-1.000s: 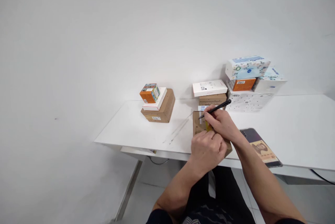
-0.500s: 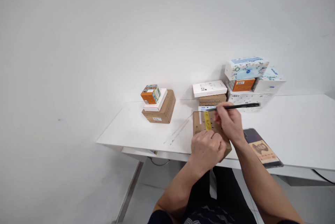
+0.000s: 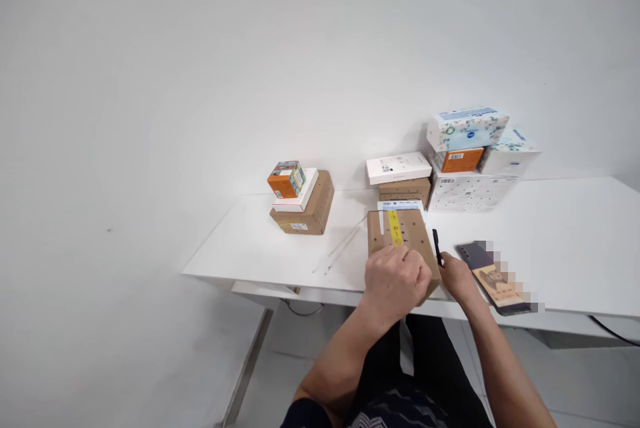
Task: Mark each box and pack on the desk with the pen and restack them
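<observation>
My left hand (image 3: 397,281) is closed in a fist over the near part of a brown cardboard box (image 3: 413,228), touching it; its fingertips are hidden. Yellow printed tape (image 3: 395,227) and a white strip run over the box top. To the right of the box, my right hand (image 3: 456,276) is closed around a slim black pen (image 3: 437,246), whose upper end points away from me. The pen's lower end is hidden by the fingers. Beyond the box's far edge, a white printed sheet or label (image 3: 400,205) sticks out.
A dark phone (image 3: 470,253) with a picture card lies right of my right hand. Behind the box, a white flat box (image 3: 399,167) tops a brown one. Tissue packs (image 3: 467,129) and an orange box sit on a white box. Another stack (image 3: 305,218) stands left, near the wall.
My right hand has moved from above the box down to its right side, near the table's front, and the pen has swung from level to upright. My left hand stays put.
</observation>
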Action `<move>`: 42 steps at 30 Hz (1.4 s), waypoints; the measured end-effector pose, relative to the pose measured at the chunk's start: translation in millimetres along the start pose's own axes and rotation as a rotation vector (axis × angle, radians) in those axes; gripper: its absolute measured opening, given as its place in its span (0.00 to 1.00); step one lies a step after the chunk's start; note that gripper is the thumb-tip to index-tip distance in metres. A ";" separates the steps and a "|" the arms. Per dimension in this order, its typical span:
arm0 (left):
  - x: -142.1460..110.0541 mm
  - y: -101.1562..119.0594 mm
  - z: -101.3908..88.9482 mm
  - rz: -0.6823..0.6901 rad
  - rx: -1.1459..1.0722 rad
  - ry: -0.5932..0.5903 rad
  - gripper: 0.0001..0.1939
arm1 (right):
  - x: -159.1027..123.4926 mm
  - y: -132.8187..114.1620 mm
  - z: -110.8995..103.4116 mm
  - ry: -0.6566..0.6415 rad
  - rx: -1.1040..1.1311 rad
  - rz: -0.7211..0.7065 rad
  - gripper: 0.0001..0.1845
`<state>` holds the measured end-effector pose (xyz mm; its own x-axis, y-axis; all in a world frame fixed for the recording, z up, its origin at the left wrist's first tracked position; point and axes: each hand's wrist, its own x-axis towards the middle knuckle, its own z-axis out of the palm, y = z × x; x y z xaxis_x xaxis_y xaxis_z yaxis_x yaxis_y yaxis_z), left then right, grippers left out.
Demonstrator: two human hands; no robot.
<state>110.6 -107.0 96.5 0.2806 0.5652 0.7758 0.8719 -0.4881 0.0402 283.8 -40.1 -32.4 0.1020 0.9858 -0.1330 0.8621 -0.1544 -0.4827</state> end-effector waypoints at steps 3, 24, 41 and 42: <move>-0.5 0.2 0.4 0.006 0.003 0.005 0.12 | 0.1 5.2 9.4 0.014 -0.029 0.026 0.20; -2.9 -0.5 2.8 0.018 -0.005 0.000 0.12 | -27.5 74.0 -30.5 0.186 -0.190 0.229 0.36; -1.6 0.3 0.6 -0.012 0.014 -0.050 0.10 | -137.4 -59.1 -115.9 -0.315 1.787 0.123 0.31; -2.1 0.3 -0.5 -0.017 0.016 -0.073 0.09 | -140.7 -67.5 -117.3 -0.437 1.828 0.099 0.32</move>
<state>110.0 -108.8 95.2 0.2934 0.6210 0.7268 0.8829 -0.4676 0.0430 269.4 -160.7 120.4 -0.2590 0.9318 -0.2542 -0.6896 -0.3627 -0.6268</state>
